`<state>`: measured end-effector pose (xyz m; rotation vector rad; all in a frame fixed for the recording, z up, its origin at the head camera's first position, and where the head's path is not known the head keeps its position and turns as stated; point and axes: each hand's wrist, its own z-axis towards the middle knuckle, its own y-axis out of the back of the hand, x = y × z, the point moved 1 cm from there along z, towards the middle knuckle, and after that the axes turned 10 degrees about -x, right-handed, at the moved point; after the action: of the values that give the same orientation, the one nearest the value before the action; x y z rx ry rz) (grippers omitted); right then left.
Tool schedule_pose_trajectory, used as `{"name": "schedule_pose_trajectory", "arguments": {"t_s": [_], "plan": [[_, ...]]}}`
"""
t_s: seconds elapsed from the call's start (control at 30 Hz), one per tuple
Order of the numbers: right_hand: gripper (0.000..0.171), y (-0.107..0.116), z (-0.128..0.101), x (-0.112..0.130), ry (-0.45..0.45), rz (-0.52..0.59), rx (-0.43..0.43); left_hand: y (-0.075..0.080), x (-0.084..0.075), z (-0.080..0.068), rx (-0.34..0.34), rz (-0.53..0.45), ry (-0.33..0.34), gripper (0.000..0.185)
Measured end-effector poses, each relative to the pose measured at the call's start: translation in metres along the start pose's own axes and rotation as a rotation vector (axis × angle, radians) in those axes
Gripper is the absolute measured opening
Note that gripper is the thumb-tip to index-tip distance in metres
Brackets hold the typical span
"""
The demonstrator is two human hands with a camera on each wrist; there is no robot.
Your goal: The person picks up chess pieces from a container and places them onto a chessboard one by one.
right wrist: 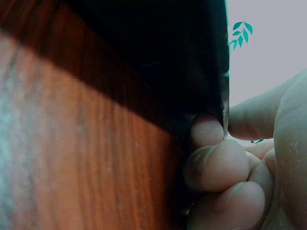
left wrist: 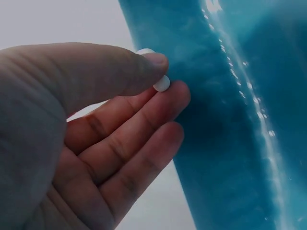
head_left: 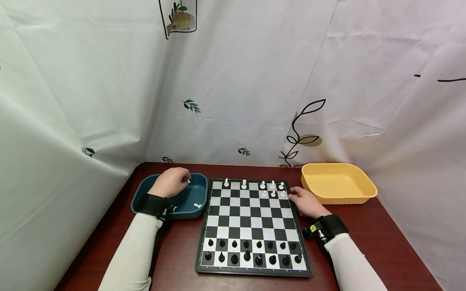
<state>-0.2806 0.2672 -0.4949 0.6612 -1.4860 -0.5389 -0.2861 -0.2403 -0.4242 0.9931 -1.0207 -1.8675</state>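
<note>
My left hand (head_left: 170, 182) is above the blue tray (head_left: 198, 188), pinching a small white chess piece (left wrist: 162, 84) between thumb and fingertips. Most of that piece is hidden, so its exact kind cannot be told. More white chess pieces (head_left: 198, 205) lie at the tray's bottom right. At the far right corner of the chessboard (head_left: 250, 222), my right hand (head_left: 307, 202) grips the board's edge, with the thumb on one side and fingertips on the other in the right wrist view. Several white pieces (head_left: 263, 185) stand along the far rows. Black pieces (head_left: 247, 255) fill the two near rows.
A yellow tray (head_left: 338, 184) stands at the back right of the dark red table (head_left: 174, 250), just beyond my right hand. The blue tray sits close to the board's left side. A white patterned curtain (head_left: 233, 89) surrounds the table's back and sides.
</note>
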Motion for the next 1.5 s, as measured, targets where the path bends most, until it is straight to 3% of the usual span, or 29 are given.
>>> {"name": "schedule_pose_trajectory", "arguments": {"t_s": [0.8, 1.07, 1.5], "plan": [[0.044, 0.001, -0.002, 0.005, -0.002, -0.001, -0.016, 0.013, -0.048, 0.014, -0.017, -0.045, -0.08, 0.013], [0.044, 0.001, -0.003, 0.003, -0.006, 0.005, -0.019, 0.008, -0.067, 0.027, -0.004, -0.047, -0.106, 0.014], [0.044, -0.001, -0.003, 0.001, -0.004, -0.003, -0.024, -0.009, -0.105, 0.039, 0.044, -0.045, -0.218, 0.017]]}}
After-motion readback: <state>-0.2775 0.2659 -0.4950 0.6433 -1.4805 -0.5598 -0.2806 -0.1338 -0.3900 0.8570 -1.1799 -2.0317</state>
